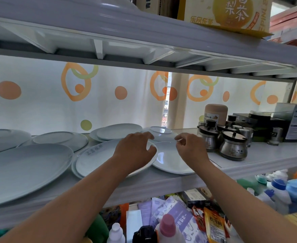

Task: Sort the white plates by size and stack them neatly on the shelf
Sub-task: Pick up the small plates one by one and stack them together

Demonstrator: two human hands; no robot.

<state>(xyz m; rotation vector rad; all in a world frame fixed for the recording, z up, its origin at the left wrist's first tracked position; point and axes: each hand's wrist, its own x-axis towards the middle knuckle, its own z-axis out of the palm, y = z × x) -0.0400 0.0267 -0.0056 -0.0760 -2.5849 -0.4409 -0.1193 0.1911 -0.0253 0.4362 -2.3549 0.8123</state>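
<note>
Several white plates lie spread along the shelf [249, 158]. A large plate [21, 171] fills its front left corner. At mid front edge the left hand [135, 151] hovers over a lettered plate [98, 160], fingers loosely curved, gripping nothing. An upturned dish [160, 133] sits behind. The right hand [188, 146] curls above a small plate [170, 160]; whether it pinches anything is unclear. Steel jars [231, 146] stand rightward.

I've got both hands over the shelf [259, 156]. Left hand [135, 152] is above the lettered plate [95, 159], fingers loosely curved, reaching toward an overturned plate [161, 132]. Right hand [190, 149] is above a plain plate [170, 161], thumb and forefinger nearly together, grip unclear. Metal jars [233, 146] are just right.
</note>
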